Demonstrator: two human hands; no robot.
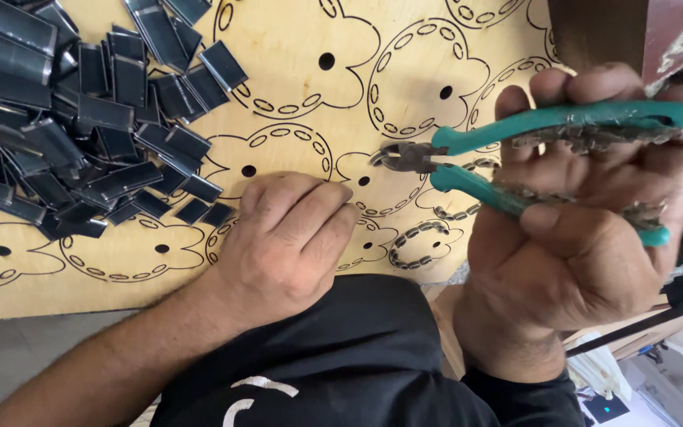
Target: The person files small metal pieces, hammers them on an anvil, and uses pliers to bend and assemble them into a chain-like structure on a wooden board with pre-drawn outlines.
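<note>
Your right hand (586, 237) gripped teal pliers (531, 162), jaws nearly shut above the wooden board (405, 47); your left hand (290, 237) rested curled, holding nothing visible. Judging by this, cutting was underway; careful tip placement mattered next.

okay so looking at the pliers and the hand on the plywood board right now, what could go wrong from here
1. The pliers, held in the right hand, point their tip toward the left hand pressed on the plywood board; a slip could nick those knuckles.
2. The pile of dark metal strips lies loose beside the left hand; a sweep of the arm might scatter them or catch an edge.
3. The worn handle sleeves could let the grip slide.
</note>
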